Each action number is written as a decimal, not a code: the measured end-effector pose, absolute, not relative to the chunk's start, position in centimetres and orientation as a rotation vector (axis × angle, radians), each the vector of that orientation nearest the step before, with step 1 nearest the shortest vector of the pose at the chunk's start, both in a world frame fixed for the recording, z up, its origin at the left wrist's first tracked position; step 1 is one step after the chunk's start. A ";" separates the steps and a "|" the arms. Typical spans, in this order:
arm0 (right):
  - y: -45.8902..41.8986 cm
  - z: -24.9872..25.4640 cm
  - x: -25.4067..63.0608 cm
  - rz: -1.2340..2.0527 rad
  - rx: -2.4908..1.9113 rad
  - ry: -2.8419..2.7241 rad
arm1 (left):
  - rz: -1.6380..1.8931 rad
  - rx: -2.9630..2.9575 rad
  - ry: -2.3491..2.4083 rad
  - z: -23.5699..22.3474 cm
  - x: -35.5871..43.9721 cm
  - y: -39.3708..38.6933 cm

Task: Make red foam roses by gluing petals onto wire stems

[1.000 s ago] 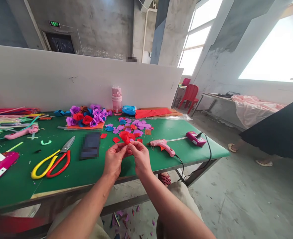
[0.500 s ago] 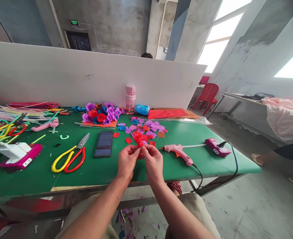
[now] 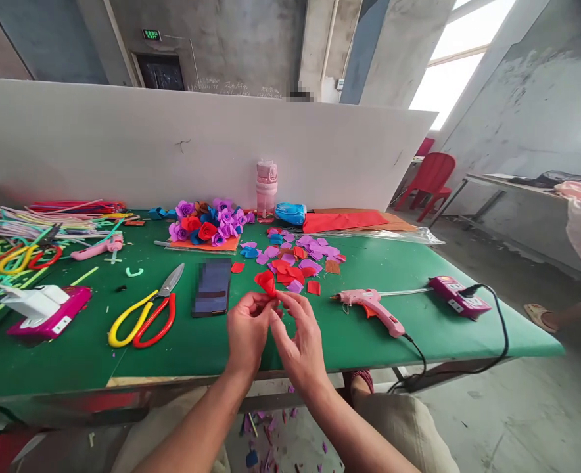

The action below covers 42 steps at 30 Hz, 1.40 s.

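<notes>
My left hand (image 3: pixel 247 328) pinches the base of a small red paper flower (image 3: pixel 265 283), whose rolled petals stand up above the fingertips. Close against it on the right is my right hand (image 3: pixel 299 335); its index fingertip touches the flower's base while the thumb stands apart below. Just beyond lie loose paper petals (image 3: pixel 315 246) in purple, red, blue and brown. A pink glue gun (image 3: pixel 373 307) rests to the right of my hands. On the left are a dark phone (image 3: pixel 211 289) and scissors (image 3: pixel 150 312) with one yellow and one red handle.
Finished paper roses (image 3: pixel 206 223) are heaped at the back, near a pink bottle (image 3: pixel 266 190) and red paper sheets (image 3: pixel 347 221). Magenta power strips (image 3: pixel 458 297) sit at both sides, the right one with a trailing cord. Coloured sticks (image 3: pixel 9 223) crowd the left. A white partition (image 3: pixel 123 144) stands behind.
My right thumb has come away from the flower and the right fingers have loosened. The flower now tilts left in my left hand. The view has shifted slightly.
</notes>
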State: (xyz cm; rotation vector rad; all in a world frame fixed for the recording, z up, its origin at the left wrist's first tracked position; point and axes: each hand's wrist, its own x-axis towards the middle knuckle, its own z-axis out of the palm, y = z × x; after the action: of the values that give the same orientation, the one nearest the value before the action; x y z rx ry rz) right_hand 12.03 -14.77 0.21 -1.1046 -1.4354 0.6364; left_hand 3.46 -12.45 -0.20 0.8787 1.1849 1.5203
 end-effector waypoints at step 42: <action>-11.4 -0.8 14.5 1.279 -0.943 -1.238 | 1.411 1.074 1.171 -0.7 2.7 -12.4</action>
State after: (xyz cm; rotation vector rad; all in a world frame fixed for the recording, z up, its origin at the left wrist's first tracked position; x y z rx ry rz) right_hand 14.50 -11.42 -0.83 -0.9431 -1.2384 1.2790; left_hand 2.67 -12.39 -0.68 1.0742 1.1710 1.4112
